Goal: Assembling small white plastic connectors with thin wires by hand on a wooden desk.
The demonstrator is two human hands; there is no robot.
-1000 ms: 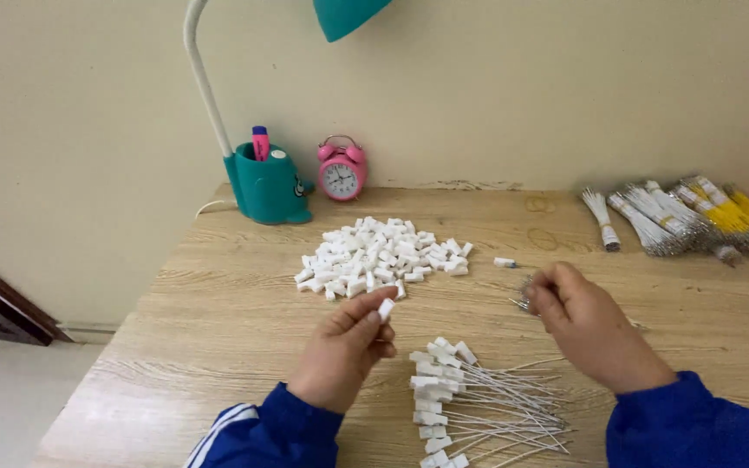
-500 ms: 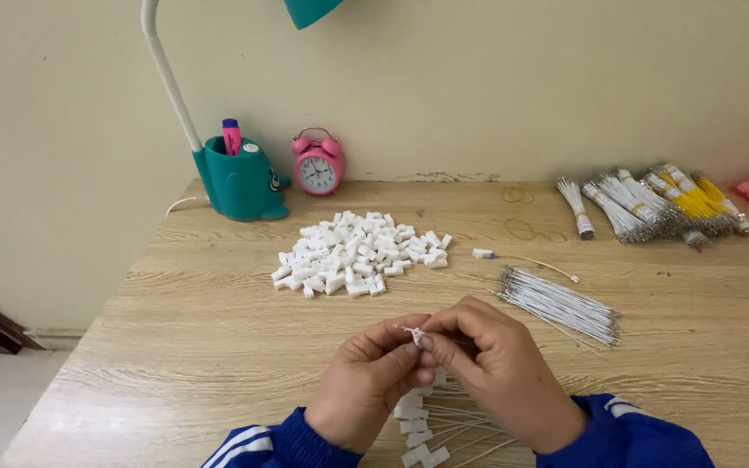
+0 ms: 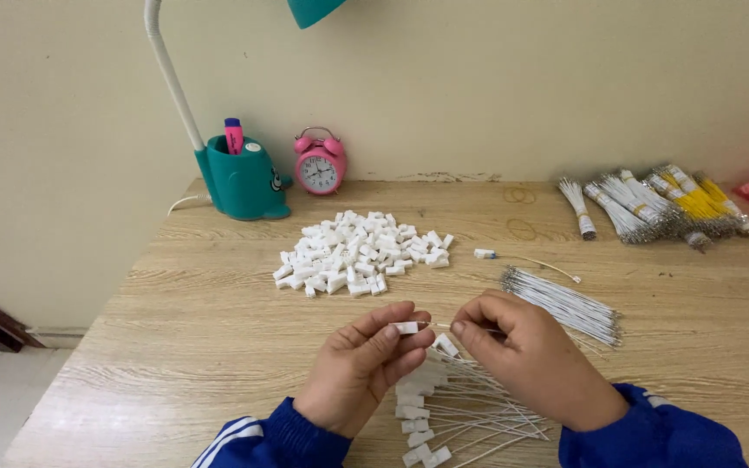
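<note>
Near the table's (image 3: pixel 175 347) front edge, left hand (image 3: pixel 357 368) pinches a plug (image 3: pixel 407 328); right hand (image 3: pixel 530 360) pinches a wire (image 3: pixel 438 326). Insertion seems underway. Next calls for straight alignment.

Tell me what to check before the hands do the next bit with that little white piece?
1. Left hand pinches the white piece: ok.
2. Right hand pinches the wire: ok.
3. Wire tip meets the piece: looks lined up, but seated or not, cannot tell.
4. Loose pieces in the pile: ok, plenty.
5. Bare wires in the bundle beside the right hand: ok.
6. Finished ones lie below the hands: ok.
</note>
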